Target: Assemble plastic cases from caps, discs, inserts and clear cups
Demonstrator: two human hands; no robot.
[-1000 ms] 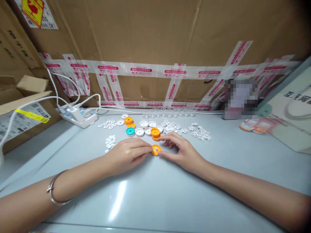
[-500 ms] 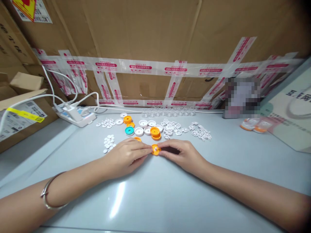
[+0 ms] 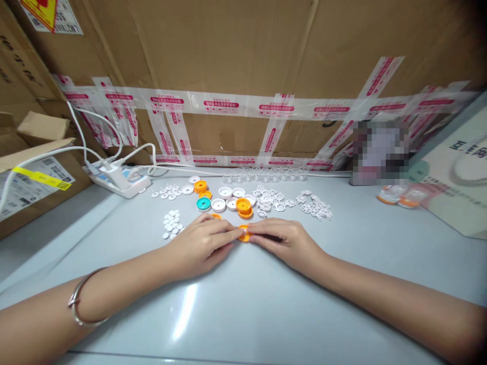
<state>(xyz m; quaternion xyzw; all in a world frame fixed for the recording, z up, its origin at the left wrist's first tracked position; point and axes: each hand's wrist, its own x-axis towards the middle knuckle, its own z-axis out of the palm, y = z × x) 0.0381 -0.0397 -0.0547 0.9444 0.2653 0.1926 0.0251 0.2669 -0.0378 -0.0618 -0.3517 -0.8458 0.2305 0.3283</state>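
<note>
My right hand [image 3: 291, 241] pinches the right side of a shallow round orange plastic cap [image 3: 244, 239] between thumb and fingers, just above or on the table. My left hand [image 3: 205, 246] is closed at the cap's left side, one fingertip reaching over its middle. Under that fingertip a small white piece [image 3: 245, 231] shows in part. Right behind the hands are a stacked pair of orange caps [image 3: 243, 205], several white caps [image 3: 218, 205] and a teal cap [image 3: 203, 204]. Another orange cap [image 3: 216, 216] is partly hidden by my left hand.
Small white discs [image 3: 172, 220] and white stemmed pieces [image 3: 166, 191] lie on the left. White lattice pieces [image 3: 270, 198] lie right of the caps. Clear cups [image 3: 265, 175] line the back, before a large carton [image 3: 228, 50]. A power strip [image 3: 119, 180] with cables stands left.
My left fingertip has moved from the cap's left edge inward over the small white piece, now mostly covered. My right hand keeps its pinch on the orange cap.
</note>
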